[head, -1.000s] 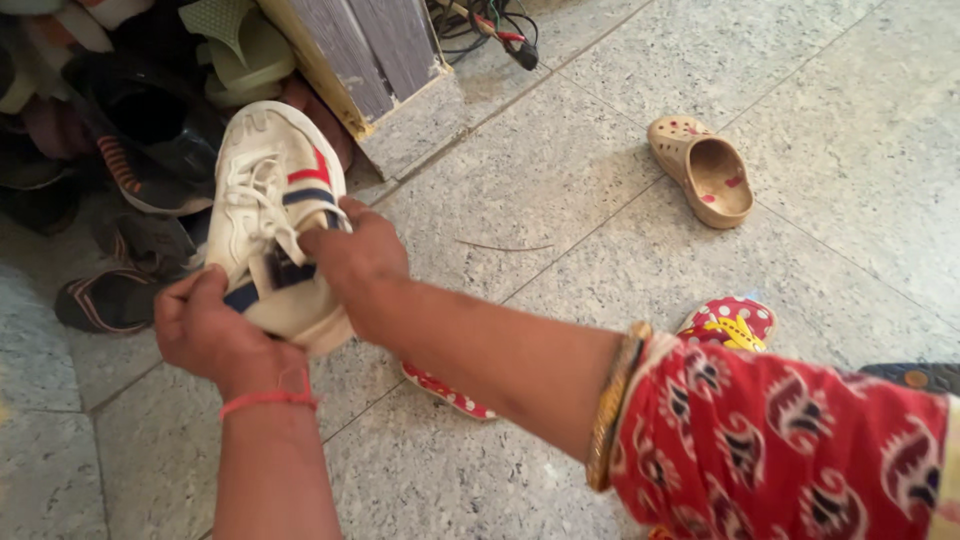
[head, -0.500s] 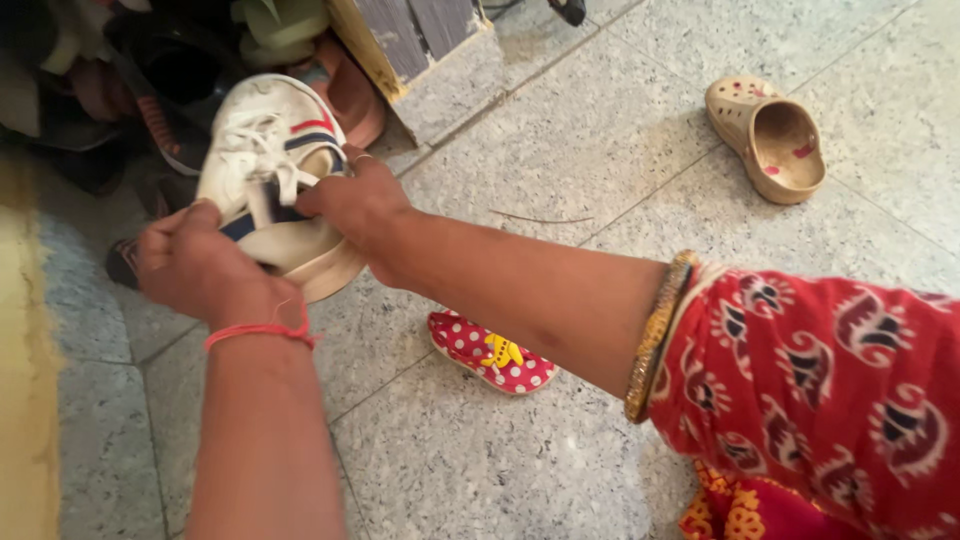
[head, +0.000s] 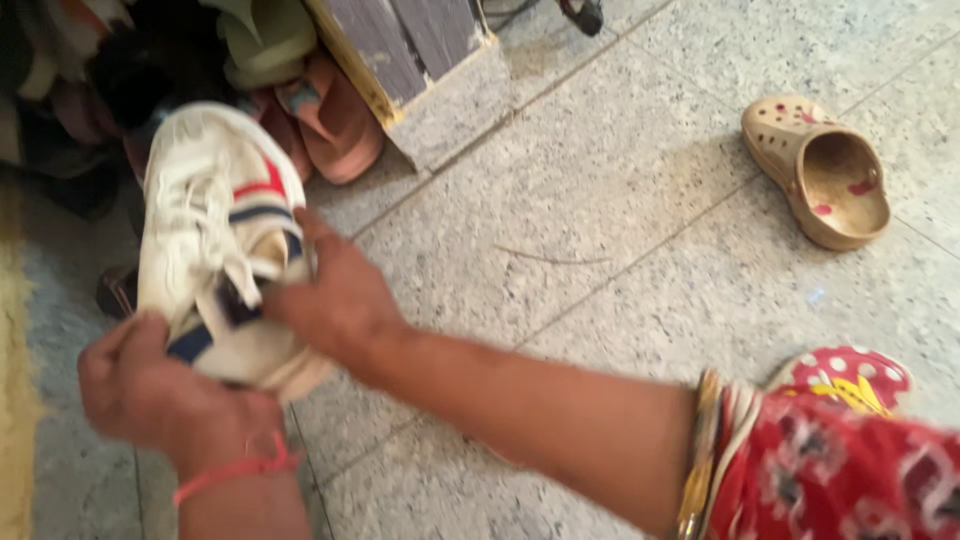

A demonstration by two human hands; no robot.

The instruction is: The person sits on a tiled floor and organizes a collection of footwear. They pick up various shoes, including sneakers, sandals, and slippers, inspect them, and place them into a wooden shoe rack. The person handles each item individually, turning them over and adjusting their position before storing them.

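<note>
1. Head view. White sneaker [head: 215, 240] with red and navy side stripes, held off the tiled floor [head: 600, 200] in both hands, toe pointing away from the person.
2. Left hand [head: 160, 400], red thread at the wrist, fingers clenched around the sneaker's heel end from below.
3. Right hand [head: 335, 300], fingers grasping the sneaker at its opening, just beside the laces; thumb side blurred, exact pinch unclear.
4. Beyond the sneaker's toe: a heap of footwear, pink sandals [head: 335, 125] nearest, against a grey wooden post [head: 400, 40].
5. Well right of the sneaker: tan clog [head: 825, 175], sole down. Red polka-dot shoe [head: 850, 375] near the right sleeve.
6. Judgement: steady the heel with the left hand, so the right can work at the opening without twisting the sneaker.
</note>
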